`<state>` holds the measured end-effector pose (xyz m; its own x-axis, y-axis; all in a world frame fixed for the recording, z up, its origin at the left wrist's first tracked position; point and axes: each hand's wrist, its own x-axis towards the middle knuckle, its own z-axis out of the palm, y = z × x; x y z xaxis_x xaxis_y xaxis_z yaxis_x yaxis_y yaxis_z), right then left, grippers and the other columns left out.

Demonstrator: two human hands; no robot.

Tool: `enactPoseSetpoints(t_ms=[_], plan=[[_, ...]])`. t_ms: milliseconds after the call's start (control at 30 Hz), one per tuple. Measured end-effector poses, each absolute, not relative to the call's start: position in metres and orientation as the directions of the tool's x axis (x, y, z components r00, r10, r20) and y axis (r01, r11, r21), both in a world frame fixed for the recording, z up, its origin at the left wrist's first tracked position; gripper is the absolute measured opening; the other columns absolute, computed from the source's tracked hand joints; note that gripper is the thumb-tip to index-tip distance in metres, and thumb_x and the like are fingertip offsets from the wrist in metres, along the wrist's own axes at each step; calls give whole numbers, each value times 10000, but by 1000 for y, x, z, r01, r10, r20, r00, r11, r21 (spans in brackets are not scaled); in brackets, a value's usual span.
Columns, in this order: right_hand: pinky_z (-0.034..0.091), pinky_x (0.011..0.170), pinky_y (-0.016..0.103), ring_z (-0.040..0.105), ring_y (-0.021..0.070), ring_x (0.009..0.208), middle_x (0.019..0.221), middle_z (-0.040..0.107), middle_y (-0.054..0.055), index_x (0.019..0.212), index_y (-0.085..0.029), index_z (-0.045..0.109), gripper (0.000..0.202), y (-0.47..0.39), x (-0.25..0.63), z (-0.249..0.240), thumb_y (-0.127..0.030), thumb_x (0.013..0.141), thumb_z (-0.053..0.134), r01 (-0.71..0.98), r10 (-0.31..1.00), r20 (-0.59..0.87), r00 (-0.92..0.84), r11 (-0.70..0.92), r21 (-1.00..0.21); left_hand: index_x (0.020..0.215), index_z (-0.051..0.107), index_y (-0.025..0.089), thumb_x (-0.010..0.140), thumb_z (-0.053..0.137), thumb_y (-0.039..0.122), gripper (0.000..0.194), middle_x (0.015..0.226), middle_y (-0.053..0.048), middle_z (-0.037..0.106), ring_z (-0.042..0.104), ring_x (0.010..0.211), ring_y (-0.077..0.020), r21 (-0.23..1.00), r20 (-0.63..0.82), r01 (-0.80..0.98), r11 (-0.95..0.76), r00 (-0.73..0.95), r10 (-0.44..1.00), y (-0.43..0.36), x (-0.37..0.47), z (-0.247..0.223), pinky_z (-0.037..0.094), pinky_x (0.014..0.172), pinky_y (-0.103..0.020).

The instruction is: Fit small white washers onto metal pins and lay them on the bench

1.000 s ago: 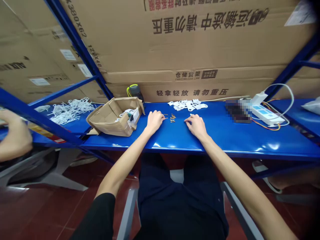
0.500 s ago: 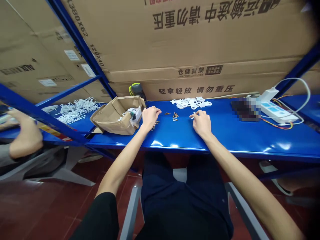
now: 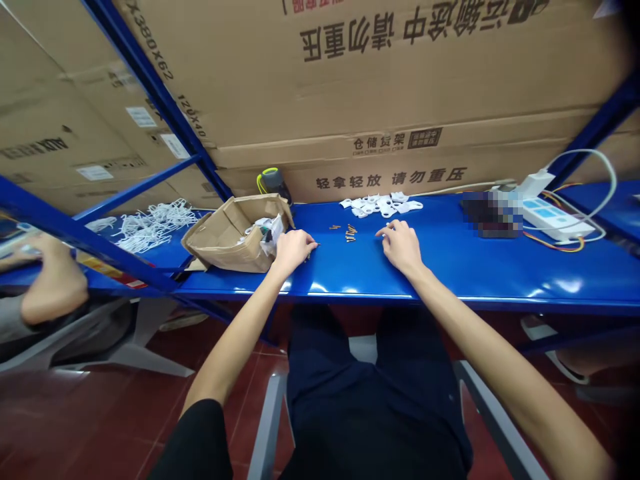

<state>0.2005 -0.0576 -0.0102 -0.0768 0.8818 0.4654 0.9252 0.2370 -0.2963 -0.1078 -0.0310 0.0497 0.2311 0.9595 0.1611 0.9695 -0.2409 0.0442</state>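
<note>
My left hand [image 3: 295, 249] is low over the blue shelf, right beside the open cardboard box [image 3: 215, 241]. Its fingers are pinched together. A tiny dark tip shows at the fingertips, too small to name, and the hand hides most of the small metal pieces under it. My right hand [image 3: 401, 245] hovers above the shelf with curved fingers apart, and nothing shows in them. Between the hands lie several small brass-coloured pieces like screws [image 3: 351, 233]. Behind them is a pile of white plastic parts [image 3: 381, 204].
A dark bottle [image 3: 273, 179] with a yellow-green loop stands behind the box. White cords [image 3: 155, 223] lie left beyond the blue post. At right are a blurred dark object [image 3: 493, 215] and a white power strip [image 3: 555, 219] with cables. Another person's arm [image 3: 55, 273] is at far left.
My left hand has moved down and slightly left, towards the small metal pieces. The small white piece at my right fingertips no longer shows, and those fingers have spread.
</note>
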Motion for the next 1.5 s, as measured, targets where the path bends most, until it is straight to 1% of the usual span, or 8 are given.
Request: enactPoseSetpoints(t_ms=[133,300,400,633,700,1067,1233,1500], plan=[[446,937,443,576,315,1133,1184,680,145,1140,-214,798,355,-59,199,-9,-179,1012,469,889,869,468,-164,336,-312,1001,885,256,967,756,391,190,987,-98,837,749,1000,-323,82,148,945,-316,302,942,-37,-86,51,501,853,-391],[460,1003,423,605,284,1116,1204,692,108,1229,-258,780,317,-67,193,-4,-371,1060,537,708,756,424,-499,637,-303,993,874,279,1004,717,437,223,1092,-60,828,704,1087,-292,155,166,848,-506,483,860,-57,-49,40,460,941,-393],[461,989,419,618,277,1079,1164,725,94,1200,-270,793,325,-69,192,-2,-442,1071,550,651,718,388,-578,692,-310,1029,864,275,1026,686,456,253,1144,-58,815,689,1124,-285,181,194,814,-552,521,831,-62,-34,29,447,983,-398],[467,965,407,635,273,1053,1074,751,99,1043,-242,817,342,-63,194,-5,-413,1091,525,685,768,389,-509,635,-357,1081,870,282,1032,685,400,224,1136,-34,811,722,1063,-238,384,201,729,-566,533,822,-58,-38,24,506,906,-328],[472,955,401,632,275,1068,1076,748,97,1037,-247,813,315,-63,193,-6,-397,1083,540,699,782,388,-488,616,-363,1092,870,281,1025,694,375,210,1134,-33,808,726,1050,-233,403,196,730,-552,520,831,-58,-41,26,517,906,-322],[467,938,396,633,268,1029,1093,724,91,1104,-244,801,279,-65,192,-4,-436,1051,606,702,774,396,-494,624,-343,1048,870,263,1018,675,391,235,1161,-49,810,715,1088,-256,320,195,768,-555,520,832,-60,-31,28,509,940,-341],[463,955,407,642,276,1048,1085,729,97,1060,-236,810,232,-64,194,-5,-367,1036,619,690,766,413,-492,633,-352,1031,832,257,1000,671,343,185,1129,-38,787,693,1081,-244,267,243,775,-572,520,819,-63,-36,26,489,948,-336],[438,912,413,624,302,1093,1095,740,115,1025,-214,815,212,-58,198,-9,-268,1004,611,866,874,409,-263,401,-299,1036,849,249,1015,655,345,217,1097,-66,788,685,1054,-269,182,240,873,-453,408,881,-39,-80,31,494,895,-343]])
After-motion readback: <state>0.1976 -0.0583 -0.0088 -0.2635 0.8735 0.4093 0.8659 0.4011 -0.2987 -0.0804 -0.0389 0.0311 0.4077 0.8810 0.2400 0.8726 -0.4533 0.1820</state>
